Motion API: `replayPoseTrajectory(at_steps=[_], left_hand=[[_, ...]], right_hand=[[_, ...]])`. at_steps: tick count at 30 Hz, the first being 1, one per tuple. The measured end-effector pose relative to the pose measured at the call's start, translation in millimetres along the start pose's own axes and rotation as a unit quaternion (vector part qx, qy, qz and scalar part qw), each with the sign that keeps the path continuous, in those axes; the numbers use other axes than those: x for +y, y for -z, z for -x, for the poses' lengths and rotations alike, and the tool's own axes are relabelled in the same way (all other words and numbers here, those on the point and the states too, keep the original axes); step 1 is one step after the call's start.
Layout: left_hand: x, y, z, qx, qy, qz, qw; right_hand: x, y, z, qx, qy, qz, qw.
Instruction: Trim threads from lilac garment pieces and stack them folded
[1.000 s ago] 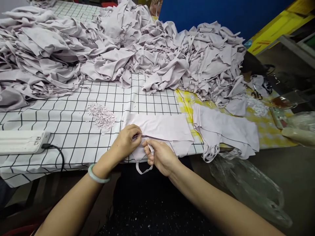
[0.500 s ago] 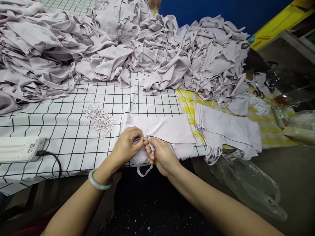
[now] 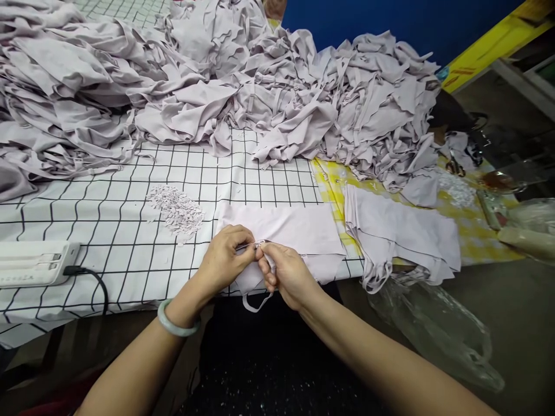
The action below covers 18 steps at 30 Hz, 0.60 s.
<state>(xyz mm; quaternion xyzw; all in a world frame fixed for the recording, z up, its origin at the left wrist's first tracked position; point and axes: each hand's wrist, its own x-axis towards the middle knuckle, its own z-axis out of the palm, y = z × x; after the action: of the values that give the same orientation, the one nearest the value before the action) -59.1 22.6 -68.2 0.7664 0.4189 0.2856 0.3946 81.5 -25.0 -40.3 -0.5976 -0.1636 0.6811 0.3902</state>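
A pale lilac-grey fabric garment (image 3: 295, 222) lies flat at the table's front edge, under my hands. My left hand (image 3: 225, 254), with a pale green bangle on its wrist, pinches a thin pale strand between thumb and forefinger. Touching or nearly touching those fingertips, my right hand (image 3: 288, 274) is closed around the garment's narrow strap (image 3: 256, 309), which hangs in a loop over the edge. A small ring or slider seems to sit between the fingertips, too small to make out.
Heaped matching garments (image 3: 277, 86) fill the back of the checked table (image 3: 125, 202). Small pale pieces (image 3: 176, 211) form a pile at left, near a white power bank (image 3: 37, 263) with a black cable. Folded garments (image 3: 403, 231) lie at right, above a clear plastic bag (image 3: 437, 329).
Both hands stay at the same spot with the strap between them, their fingers shifting only slightly. The whole view has moved a little.
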Motion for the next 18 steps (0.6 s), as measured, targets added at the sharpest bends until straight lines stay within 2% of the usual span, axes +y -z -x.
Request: replayPoseTrajectory(at_steps=[4, 7, 9, 13, 16, 18], left_hand=[[0, -0.6, 0, 0.007, 0.005, 0.003, 1.0], [-3, -2.3, 1, 0.017, -0.007, 0.0, 1.0], [-6, -4.0, 2, 0.027, -0.031, -0.019, 0.999], [-9, -9.2, 6, 0.041, -0.088, -0.075, 0.992], [-6, -9.6, 12, 0.031, -0.101, -0.107, 0.989], [-3, -2.8, 15, 0.006, -0.097, -0.11, 0.989]], right_hand=[[1, -3, -3, -0.006, -0.018, -0.003, 1.0], [1, 2, 3, -0.054, -0.066, -0.023, 0.996], [6, 9, 17, -0.096, -0.085, -0.06, 0.99], [29, 26, 57, -0.138, -0.064, -0.088, 0.984], [49, 34, 80, -0.155, -0.077, -0.108, 0.979], [58, 39, 90, -0.164, -0.087, -0.114, 0.976]])
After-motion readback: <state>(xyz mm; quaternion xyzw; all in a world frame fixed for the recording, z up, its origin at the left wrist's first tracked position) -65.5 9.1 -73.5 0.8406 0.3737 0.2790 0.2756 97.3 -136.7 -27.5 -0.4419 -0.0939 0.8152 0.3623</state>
